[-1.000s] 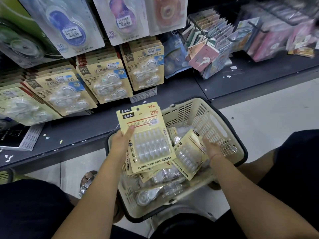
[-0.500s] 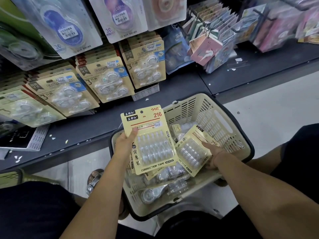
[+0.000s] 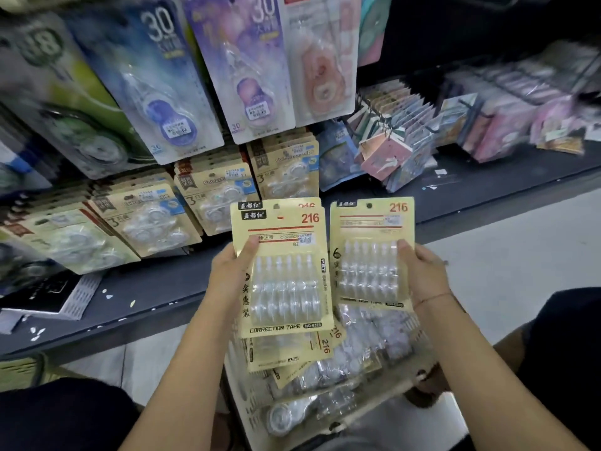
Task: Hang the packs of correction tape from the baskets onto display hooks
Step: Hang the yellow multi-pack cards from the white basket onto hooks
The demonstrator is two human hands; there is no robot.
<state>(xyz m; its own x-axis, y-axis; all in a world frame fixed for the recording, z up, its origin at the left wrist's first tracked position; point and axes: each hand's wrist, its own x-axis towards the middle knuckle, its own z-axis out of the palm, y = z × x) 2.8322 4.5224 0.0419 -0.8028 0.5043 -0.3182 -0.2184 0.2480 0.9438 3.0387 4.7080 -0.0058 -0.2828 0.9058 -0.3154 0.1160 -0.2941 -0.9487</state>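
My left hand grips a small stack of yellow "216" correction tape packs by the left edge, thumb on the front card. My right hand holds one more yellow 216 pack by its right edge, upright beside the stack. Both are raised above the cream plastic basket, which lies below them with several loose packs and clear tape dispensers inside. Behind, rows of yellow 3-piece tape packs hang on display hooks.
Large "30" tape cards hang in the upper row. A dark shelf base runs along the floor. Pastel card packs hang at right. Pale floor lies at right; my knees flank the basket.
My right hand has lifted a pack out of the basket and turned it upright next to the left hand's stack. Both hands have risen, and my view has tilted up toward the hooks.
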